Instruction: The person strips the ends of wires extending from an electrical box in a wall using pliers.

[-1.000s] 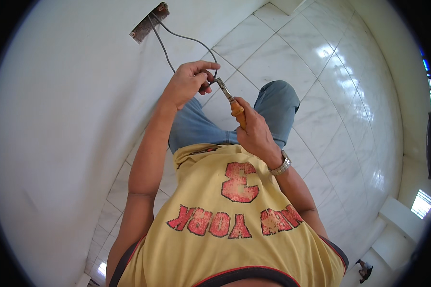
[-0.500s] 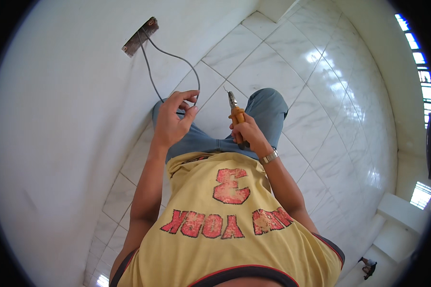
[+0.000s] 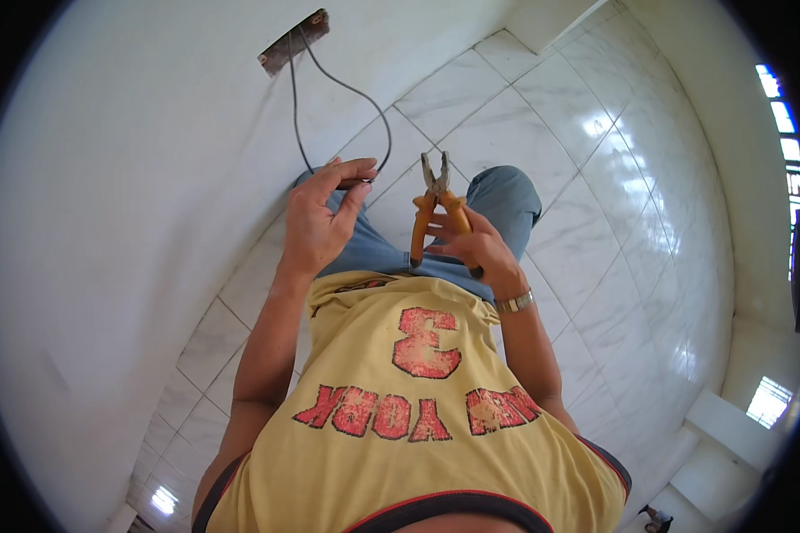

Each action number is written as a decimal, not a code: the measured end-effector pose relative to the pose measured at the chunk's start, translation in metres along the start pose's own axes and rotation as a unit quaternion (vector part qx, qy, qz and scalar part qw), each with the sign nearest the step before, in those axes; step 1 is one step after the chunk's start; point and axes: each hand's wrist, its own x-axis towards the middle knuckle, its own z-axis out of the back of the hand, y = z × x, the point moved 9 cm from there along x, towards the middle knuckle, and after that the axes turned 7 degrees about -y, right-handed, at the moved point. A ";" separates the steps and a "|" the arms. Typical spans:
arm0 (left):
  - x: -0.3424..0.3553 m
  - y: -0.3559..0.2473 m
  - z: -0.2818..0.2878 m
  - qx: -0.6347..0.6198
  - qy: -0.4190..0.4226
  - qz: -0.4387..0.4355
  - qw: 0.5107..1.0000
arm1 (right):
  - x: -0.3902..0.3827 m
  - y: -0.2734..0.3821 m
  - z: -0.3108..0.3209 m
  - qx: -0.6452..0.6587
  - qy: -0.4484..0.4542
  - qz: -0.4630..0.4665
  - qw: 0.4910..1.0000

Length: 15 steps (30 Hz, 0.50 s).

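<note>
Two dark wires (image 3: 386, 118) are pinched between the thumb and curled fingers of the left hand (image 3: 322, 218), by which their ends are hidden. Above that hand, the wires are seen bowing out from a rusty wall box (image 3: 280, 51) set into the white wall (image 3: 133, 195), by which the left hand is closely flanked. Orange-handled pliers (image 3: 436, 184) are held by the partly spread fingers of the right hand (image 3: 484, 244), handles apart and jaws open, well apart from the wires. Both hands are backed by blue jeans (image 3: 505, 191), by which part of the tiled floor (image 3: 498, 133) is covered. The right wrist is ringed by a metal watch (image 3: 516, 302). Below the hands, a yellow shirt (image 3: 364, 311) is seen; far to their right, a barred window (image 3: 791, 147).
</note>
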 end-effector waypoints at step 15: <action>0.011 -0.014 -0.003 0.103 0.066 -0.083 0.989 | -0.010 0.013 -0.038 -0.130 -0.034 0.052 0.990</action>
